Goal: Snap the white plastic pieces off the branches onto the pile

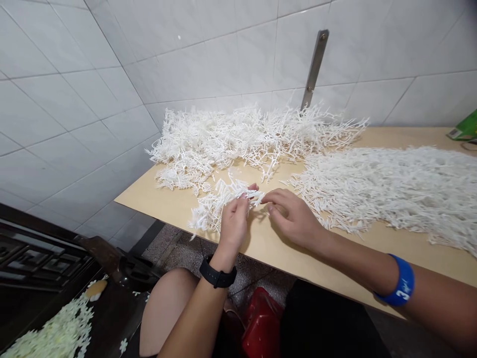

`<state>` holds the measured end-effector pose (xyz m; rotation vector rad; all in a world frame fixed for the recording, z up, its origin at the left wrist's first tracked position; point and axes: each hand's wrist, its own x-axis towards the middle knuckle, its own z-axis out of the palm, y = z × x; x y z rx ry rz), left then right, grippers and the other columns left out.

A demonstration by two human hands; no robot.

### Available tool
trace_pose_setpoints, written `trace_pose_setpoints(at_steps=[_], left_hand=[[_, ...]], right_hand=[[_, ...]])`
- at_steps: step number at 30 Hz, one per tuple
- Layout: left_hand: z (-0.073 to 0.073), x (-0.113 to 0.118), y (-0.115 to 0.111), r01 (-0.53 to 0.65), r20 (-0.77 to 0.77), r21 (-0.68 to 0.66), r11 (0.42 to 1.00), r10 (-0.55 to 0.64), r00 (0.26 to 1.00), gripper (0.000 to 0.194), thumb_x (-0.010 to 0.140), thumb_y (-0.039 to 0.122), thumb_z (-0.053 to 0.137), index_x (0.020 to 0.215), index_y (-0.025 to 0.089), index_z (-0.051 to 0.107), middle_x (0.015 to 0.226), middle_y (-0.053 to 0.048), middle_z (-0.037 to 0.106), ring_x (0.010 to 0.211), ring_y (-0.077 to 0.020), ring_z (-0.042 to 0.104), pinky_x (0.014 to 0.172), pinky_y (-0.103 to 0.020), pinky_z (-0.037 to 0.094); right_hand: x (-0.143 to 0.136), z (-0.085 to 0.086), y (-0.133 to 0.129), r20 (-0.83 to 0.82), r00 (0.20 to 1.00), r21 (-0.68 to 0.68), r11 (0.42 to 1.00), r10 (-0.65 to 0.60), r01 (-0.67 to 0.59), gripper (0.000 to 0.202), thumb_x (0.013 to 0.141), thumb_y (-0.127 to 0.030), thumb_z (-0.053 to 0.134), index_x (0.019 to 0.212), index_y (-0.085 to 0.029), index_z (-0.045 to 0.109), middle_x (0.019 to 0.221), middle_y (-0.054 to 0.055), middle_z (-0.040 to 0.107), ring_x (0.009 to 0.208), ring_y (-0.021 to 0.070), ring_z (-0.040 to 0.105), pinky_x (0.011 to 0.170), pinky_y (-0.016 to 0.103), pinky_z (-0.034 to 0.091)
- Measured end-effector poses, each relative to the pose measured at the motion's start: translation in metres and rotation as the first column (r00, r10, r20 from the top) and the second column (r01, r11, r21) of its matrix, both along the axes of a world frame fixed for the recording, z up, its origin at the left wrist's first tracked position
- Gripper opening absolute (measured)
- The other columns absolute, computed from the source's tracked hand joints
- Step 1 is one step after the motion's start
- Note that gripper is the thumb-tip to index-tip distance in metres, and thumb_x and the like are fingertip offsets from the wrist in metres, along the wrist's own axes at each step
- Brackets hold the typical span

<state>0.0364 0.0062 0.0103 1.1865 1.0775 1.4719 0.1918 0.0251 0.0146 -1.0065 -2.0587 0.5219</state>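
My left hand (234, 221), with a black watch on its wrist, is closed on a white branched plastic piece (233, 191) above the table's front edge. Just right of it is my right hand (294, 214), its thumb and index finger curved towards the tips of that piece with a gap between them. Whether those fingertips touch the piece is hard to tell. Behind my hands lies a long tangled heap of white branched pieces (231, 134). A flatter, more orderly pile of white pieces (391, 186) spreads over the table on the right.
The pale wooden table (145, 196) stands against a tiled wall with a metal bracket (315, 69). A green packet (465, 128) lies at the far right. Below are a red glossy object (263, 323) and, at lower left, pale flower-shaped pieces (63, 330) on a dark surface.
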Motion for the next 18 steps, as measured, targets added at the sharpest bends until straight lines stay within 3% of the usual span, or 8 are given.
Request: trace_pose_setpoints(at_steps=[3, 6, 9, 12, 15, 18], left_hand=[[0.001, -0.002, -0.001, 0.111, -0.091, -0.038, 0.993, -0.114, 0.989, 0.033, 0.094, 0.041, 0.052, 0.103, 0.019, 0.074, 0.131, -0.011, 0.065, 0.114, -0.0248, 0.062, 0.101, -0.039, 0.045], [0.002, -0.001, -0.001, 0.179, -0.081, -0.066, 0.982, -0.184, 0.980, 0.034, 0.092, 0.046, 0.053, 0.090, 0.017, 0.072, 0.122, -0.012, 0.068, 0.100, -0.0235, 0.064, 0.088, -0.036, 0.049], [0.001, 0.000, -0.002, 0.075, -0.112, -0.060, 0.995, -0.081, 0.990, 0.036, 0.090, 0.045, 0.056, 0.069, 0.017, 0.064, 0.083, -0.006, 0.070, 0.076, -0.0175, 0.061, 0.072, -0.030, 0.047], [-0.001, 0.000, 0.001, -0.099, -0.138, -0.063, 0.993, 0.089, 0.986, 0.036, 0.088, 0.038, 0.059, 0.059, 0.018, 0.055, 0.057, 0.001, 0.054, 0.060, -0.0138, 0.054, 0.065, -0.028, 0.043], [0.000, -0.001, 0.004, -0.194, 0.085, -0.149, 0.970, 0.208, 0.974, 0.034, 0.090, 0.031, 0.051, 0.059, 0.018, 0.055, 0.048, 0.003, 0.048, 0.062, -0.0158, 0.062, 0.074, -0.030, 0.048], [0.003, -0.002, 0.005, -0.172, 0.193, -0.160, 0.972, 0.202, 0.960, 0.028, 0.089, 0.028, 0.048, 0.070, 0.015, 0.064, 0.062, -0.003, 0.065, 0.080, -0.0194, 0.070, 0.084, -0.032, 0.050]], right_hand=[[-0.004, 0.002, -0.003, -0.148, 0.983, -0.138, 0.982, 0.106, -0.127, 0.020, 0.093, -0.031, 0.053, 0.082, -0.018, 0.063, 0.079, 0.004, 0.063, 0.073, 0.0176, 0.054, 0.067, 0.031, 0.041], [-0.006, 0.002, -0.003, -0.210, 0.969, -0.204, 0.964, 0.128, -0.171, 0.025, 0.092, -0.034, 0.054, 0.075, -0.018, 0.061, 0.074, 0.002, 0.061, 0.068, 0.0160, 0.051, 0.063, 0.029, 0.039], [-0.005, 0.004, -0.002, -0.164, 0.981, -0.217, 0.966, 0.108, -0.143, 0.028, 0.091, -0.029, 0.050, 0.064, -0.019, 0.054, 0.064, 0.000, 0.053, 0.063, 0.0146, 0.047, 0.061, 0.028, 0.035], [-0.005, 0.007, -0.006, -0.142, 0.983, -0.271, 0.950, 0.118, -0.153, 0.025, 0.084, -0.020, 0.049, 0.059, -0.020, 0.043, 0.057, -0.003, 0.042, 0.056, 0.0128, 0.039, 0.056, 0.027, 0.030], [-0.005, 0.007, -0.011, -0.105, 0.976, -0.250, 0.945, 0.190, -0.211, 0.023, 0.077, -0.014, 0.048, 0.057, -0.021, 0.037, 0.056, -0.004, 0.039, 0.055, 0.0124, 0.037, 0.055, 0.026, 0.029], [-0.003, 0.004, -0.010, -0.024, 0.985, -0.139, 0.976, 0.169, -0.170, 0.021, 0.081, -0.015, 0.047, 0.061, -0.020, 0.043, 0.062, -0.001, 0.048, 0.060, 0.0140, 0.044, 0.059, 0.028, 0.034]])
